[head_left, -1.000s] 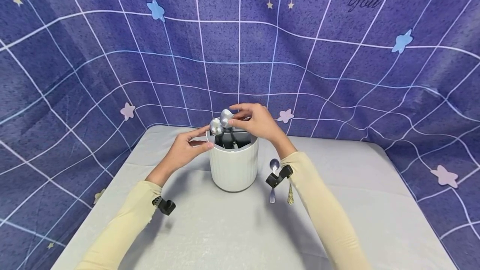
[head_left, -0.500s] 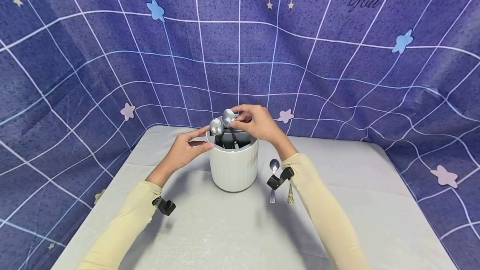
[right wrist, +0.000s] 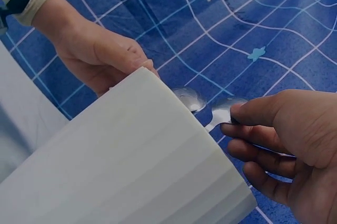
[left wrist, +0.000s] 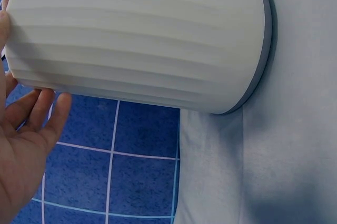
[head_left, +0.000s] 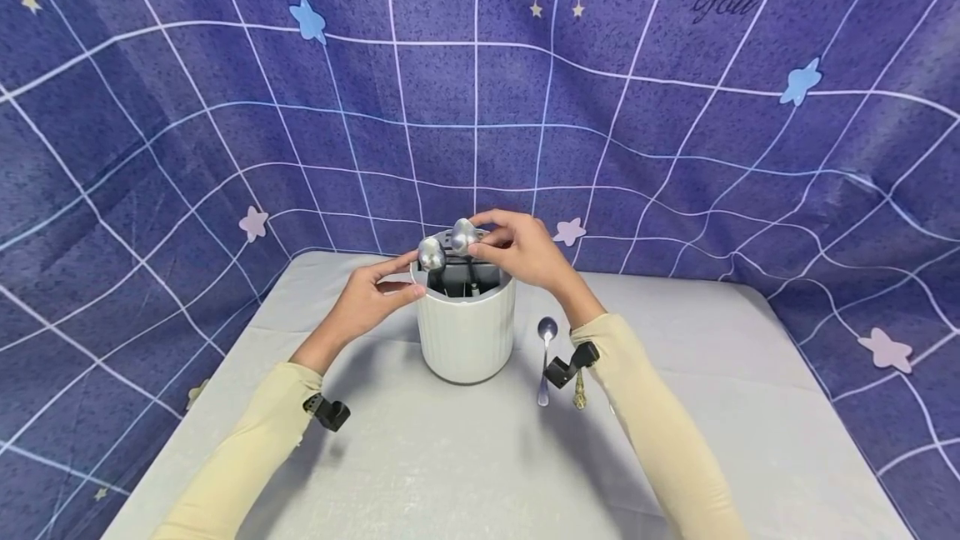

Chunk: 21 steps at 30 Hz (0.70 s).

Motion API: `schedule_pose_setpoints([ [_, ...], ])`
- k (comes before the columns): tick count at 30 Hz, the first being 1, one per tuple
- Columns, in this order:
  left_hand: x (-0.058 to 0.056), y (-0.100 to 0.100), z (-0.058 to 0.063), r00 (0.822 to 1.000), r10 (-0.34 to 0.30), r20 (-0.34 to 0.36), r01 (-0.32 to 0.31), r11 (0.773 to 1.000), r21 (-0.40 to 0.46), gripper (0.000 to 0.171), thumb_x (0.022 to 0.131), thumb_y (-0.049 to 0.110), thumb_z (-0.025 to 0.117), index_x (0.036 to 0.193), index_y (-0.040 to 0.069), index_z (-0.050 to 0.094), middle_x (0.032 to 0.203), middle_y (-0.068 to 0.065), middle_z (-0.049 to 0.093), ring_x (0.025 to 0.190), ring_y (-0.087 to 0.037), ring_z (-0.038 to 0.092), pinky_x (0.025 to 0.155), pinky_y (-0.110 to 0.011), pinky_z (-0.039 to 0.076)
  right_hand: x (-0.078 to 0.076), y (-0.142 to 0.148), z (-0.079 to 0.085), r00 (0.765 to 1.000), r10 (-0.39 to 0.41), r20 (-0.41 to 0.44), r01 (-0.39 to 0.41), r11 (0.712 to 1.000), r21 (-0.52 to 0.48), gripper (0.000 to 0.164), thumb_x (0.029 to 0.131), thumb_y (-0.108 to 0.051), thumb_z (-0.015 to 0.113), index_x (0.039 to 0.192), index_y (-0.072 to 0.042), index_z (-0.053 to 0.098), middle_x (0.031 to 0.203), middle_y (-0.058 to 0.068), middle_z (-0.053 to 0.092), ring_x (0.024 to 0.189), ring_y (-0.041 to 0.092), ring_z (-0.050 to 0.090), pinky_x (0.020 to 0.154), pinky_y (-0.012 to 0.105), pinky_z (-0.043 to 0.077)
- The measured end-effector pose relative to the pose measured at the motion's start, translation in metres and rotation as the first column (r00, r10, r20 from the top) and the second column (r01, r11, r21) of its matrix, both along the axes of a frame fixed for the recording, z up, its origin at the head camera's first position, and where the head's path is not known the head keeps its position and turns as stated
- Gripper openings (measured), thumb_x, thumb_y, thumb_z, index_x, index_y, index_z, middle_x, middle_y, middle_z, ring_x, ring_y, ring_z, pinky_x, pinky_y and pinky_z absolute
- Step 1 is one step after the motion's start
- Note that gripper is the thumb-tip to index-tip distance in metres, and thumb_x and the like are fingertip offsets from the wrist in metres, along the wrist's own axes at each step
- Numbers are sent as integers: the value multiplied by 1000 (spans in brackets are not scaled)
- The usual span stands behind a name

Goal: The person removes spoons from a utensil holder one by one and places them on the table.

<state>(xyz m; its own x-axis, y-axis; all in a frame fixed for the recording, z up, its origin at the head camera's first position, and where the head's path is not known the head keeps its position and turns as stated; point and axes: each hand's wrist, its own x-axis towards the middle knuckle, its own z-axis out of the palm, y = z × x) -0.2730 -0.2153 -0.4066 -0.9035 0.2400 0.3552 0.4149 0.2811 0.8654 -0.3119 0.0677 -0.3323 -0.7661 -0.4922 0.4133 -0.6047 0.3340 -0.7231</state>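
Note:
A white ribbed utensil holder with a dark divided inside stands upright on the table. My left hand holds its rim on the left side, thumb at the front and fingers further back. Between thumb and fingers, my right hand pinches the bowl of a metal spoon above the holder, with the handle pointing down inside. Beside it, a second spoon leans in the holder, bowl up, close to my left fingertips. The right wrist view shows the pinched spoon at the rim; its lower handle is hidden.
Right of the holder, another spoon lies on the light-covered table. A gold ornate handle lies beside it, partly hidden by the right wrist camera. A blue gridded curtain hangs behind.
My right hand has shifted slightly to the right, tilting the pinched spoon's bowl away from the other spoon. My left hand stays on the holder's rim.

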Motion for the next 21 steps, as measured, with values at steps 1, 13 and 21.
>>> schedule_pose_setpoints([
  [1, 0, 0, 0, 1000, 2, -1, -2, 1000, -3, 58, 91, 9, 79, 145, 4, 57, 148, -19, 54, 125, -36, 60, 98, -32, 59, 0, 0, 0, 1000, 4, 4, -4, 1000, -3, 35, 92, -17, 78, 125, -9, 70, 87, 2, 79, 80, 13, 74, 69, 30, 60],
  [13, 1, 1, 2, 1000, 7, -4, -7, 1000, -3, 59, 90, 10, 80, 144, 2, 57, 147, -20, 55, 124, -36, 61, 99, -35, 59, 2, 1, 7, 999, 36, -14, -37, 998, -47, 35, 93, -12, 77, 126, -7, 68, 88, 6, 78, 81, 16, 74, 68, 30, 61],
  [21, 0, 1, 1, 1000, 8, -17, -8, 1000, -4, 58, 91, 9, 79, 144, -1, 57, 146, -22, 55, 124, -36, 60, 99, -35, 59, 9, 2, 23, 1000, 17, 7, -16, 992, -122, 36, 93, -9, 77, 127, -5, 68, 90, 10, 78, 82, 18, 73, 71, 29, 62],
])
